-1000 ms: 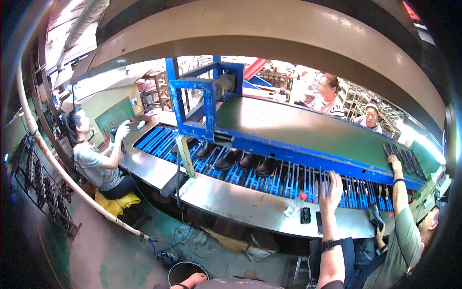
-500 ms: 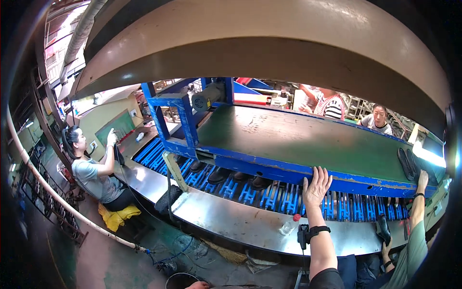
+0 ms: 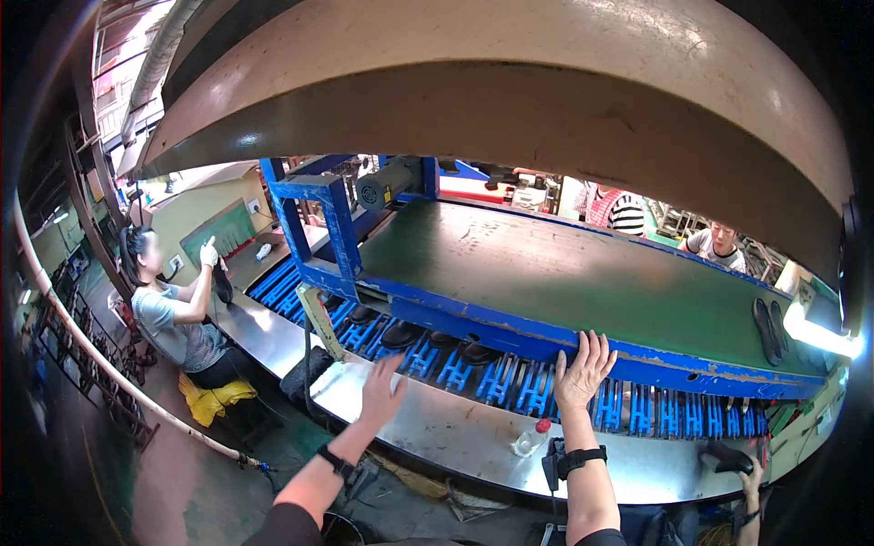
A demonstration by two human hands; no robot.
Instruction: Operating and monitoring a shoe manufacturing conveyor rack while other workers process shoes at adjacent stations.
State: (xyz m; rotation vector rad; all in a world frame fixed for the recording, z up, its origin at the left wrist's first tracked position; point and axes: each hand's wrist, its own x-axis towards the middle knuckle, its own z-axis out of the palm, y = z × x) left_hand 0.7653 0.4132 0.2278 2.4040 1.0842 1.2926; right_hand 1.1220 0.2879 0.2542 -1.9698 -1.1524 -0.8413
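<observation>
With fingers spread, my right hand (image 3: 584, 371) rests against the blue side rail (image 3: 510, 338) of the raised conveyor. My left hand (image 3: 382, 391) is in the air over the metal ledge (image 3: 446, 419), fingers apart and nothing in them, slightly blurred. Just beyond it, several dark shoes (image 3: 401, 334) sit partly under the raised belt, on the lower conveyor of blue slats (image 3: 455, 371). The rail above hides part of them. Left of my right forearm, a clear bottle with a red cap (image 3: 528, 440) stands on the ledge.
A pair of black shoes (image 3: 769, 332) lies on the green belt (image 3: 546, 273). At right, another person's hand (image 3: 751, 475) grips a dark shoe (image 3: 726, 457). A seated person (image 3: 187, 318) at left holds a dark shoe. A wide beige hood (image 3: 510, 36) hangs overhead.
My left hand has risen from the lower edge toward the shoes on the slats. My right hand stays on the rail. The co-worker's other hand has left the shoes on the belt.
</observation>
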